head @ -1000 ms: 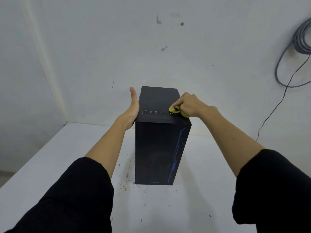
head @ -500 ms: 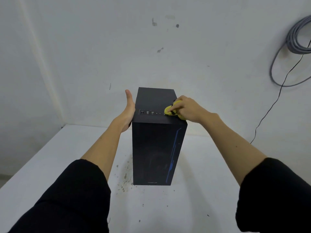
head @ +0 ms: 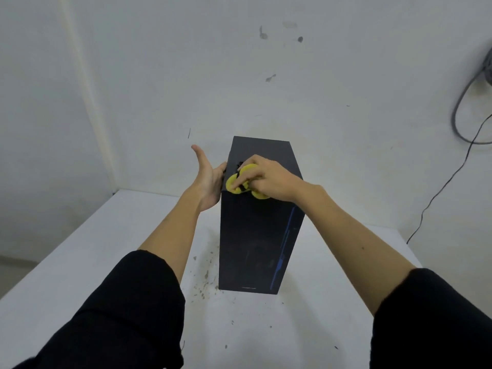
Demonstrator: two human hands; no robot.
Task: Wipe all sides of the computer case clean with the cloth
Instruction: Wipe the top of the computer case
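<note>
Black computer case [head: 255,235] standing upright on the white table [head: 80,262], long axis vertical, front panel facing the camera.
Right hand [head: 269,179] grips the yellow cloth [head: 237,183] at the top front edge; left hand [head: 209,179], fingers straight, presses the left side.

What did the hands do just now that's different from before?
The right hand slid the cloth leftward along the case top's front edge, toward the left corner. The left hand stayed against the case's left side. The case stayed upright on the table.
</note>
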